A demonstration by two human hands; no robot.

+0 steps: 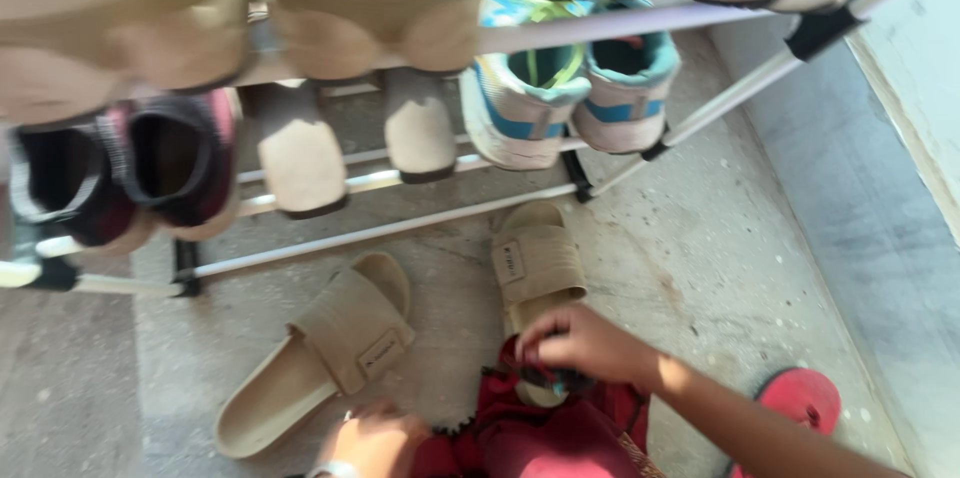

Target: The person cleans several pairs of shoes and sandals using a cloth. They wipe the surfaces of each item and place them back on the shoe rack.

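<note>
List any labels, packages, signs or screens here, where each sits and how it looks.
Label on left slide sandal's strap: small tan rectangle, dark print, on the floor.
Label on right slide sandal's strap: small pale rectangle, above the right hand.
No packages, signs or screens.

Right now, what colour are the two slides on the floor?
Beige, seen from the head view: slides.

A shoe rack [380,230] is set at the back, against the wall [900,88] on its right. On its lower rails, sneakers [570,98] are placed right of two slides [350,138], with dark shoes [120,173] at the left. Before the rack, two slippers [330,353] are laid on the floor [700,258]. Nearer than these, the right hand [580,343] and left hand [375,438] are seen.
</note>
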